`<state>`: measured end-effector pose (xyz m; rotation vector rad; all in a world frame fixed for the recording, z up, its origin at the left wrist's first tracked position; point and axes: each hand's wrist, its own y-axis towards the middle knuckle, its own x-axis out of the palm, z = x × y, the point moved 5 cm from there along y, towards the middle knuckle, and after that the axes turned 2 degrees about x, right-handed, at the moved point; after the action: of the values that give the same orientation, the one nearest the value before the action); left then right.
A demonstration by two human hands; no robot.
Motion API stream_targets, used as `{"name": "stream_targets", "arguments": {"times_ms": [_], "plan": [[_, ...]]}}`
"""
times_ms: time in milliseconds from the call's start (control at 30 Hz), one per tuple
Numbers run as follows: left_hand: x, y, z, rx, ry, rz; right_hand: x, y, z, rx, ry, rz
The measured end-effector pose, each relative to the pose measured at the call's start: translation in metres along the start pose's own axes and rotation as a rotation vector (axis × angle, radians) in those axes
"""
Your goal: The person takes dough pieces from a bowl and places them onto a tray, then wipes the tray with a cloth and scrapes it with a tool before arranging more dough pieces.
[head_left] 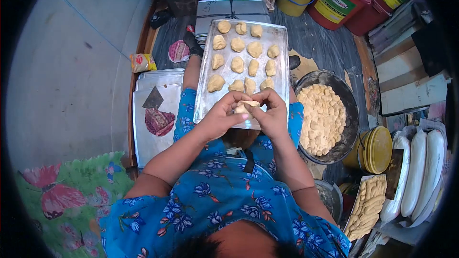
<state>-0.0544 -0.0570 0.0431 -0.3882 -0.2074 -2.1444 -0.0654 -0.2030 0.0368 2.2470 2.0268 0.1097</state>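
Note:
Between both hands, over the near end of a metal baking tray (206,102), is a small piece of dough (242,109). My left hand (224,113) grips it from the left with bent fingers. From the other side my right hand (273,114) pinches the same piece, its thumb pressed against the dough. The tray lies across my lap. Several pale yellow dough balls (237,65) sit on it in rough rows, the nearest ones just beyond my fingertips.
At right stands a dark basin (355,114) with a large dimpled dough mass (322,119). Stacked trays (167,93) with a purple cloth (159,122) lie at left. A yellow bucket (377,149), a tray of shaped dough (367,205) and white wrapped rolls (413,172) are at lower right.

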Motion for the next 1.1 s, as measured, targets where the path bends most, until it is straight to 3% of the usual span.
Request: {"name": "stream_targets", "arguments": {"times_ms": [33, 133, 300, 433, 533, 633, 733, 833, 933, 1100], "plan": [[0.001, -0.001, 0.002, 0.032, 0.112, -0.021, 0.000, -0.001, -0.004, -0.069, -0.042, 0.002], [-0.006, 0.003, -0.004, 0.113, 0.075, -0.003, 0.001, -0.004, -0.018, -0.237, -0.144, -0.003], [-0.010, 0.008, -0.010, -0.001, -0.063, 0.154, 0.008, -0.013, -0.040, -0.453, -0.277, -0.081], [-0.011, 0.007, -0.012, -0.057, -0.258, 0.254, 0.017, -0.026, -0.045, -0.607, -0.568, -0.087], [-0.009, 0.003, -0.011, -0.181, -0.487, 0.165, 0.019, -0.028, -0.043, -0.697, -0.602, -0.078], [-0.005, 0.000, -0.005, -0.170, -0.563, 0.023, 0.012, -0.026, -0.040, -0.687, -0.569, -0.069], [0.002, -0.002, 0.003, 0.050, -0.008, -0.068, 0.002, -0.023, -0.027, -0.520, -0.294, 0.047], [-0.002, 0.000, 0.011, 0.369, 0.528, -0.035, -0.001, -0.024, -0.028, -0.346, -0.187, 0.101], [-0.007, -0.003, 0.003, 0.156, 0.389, 0.012, 0.003, -0.026, -0.029, -0.435, -0.222, 0.082], [-0.009, -0.001, -0.005, 0.039, 0.136, 0.131, 0.009, -0.029, -0.042, -0.630, -0.486, -0.012]]}}
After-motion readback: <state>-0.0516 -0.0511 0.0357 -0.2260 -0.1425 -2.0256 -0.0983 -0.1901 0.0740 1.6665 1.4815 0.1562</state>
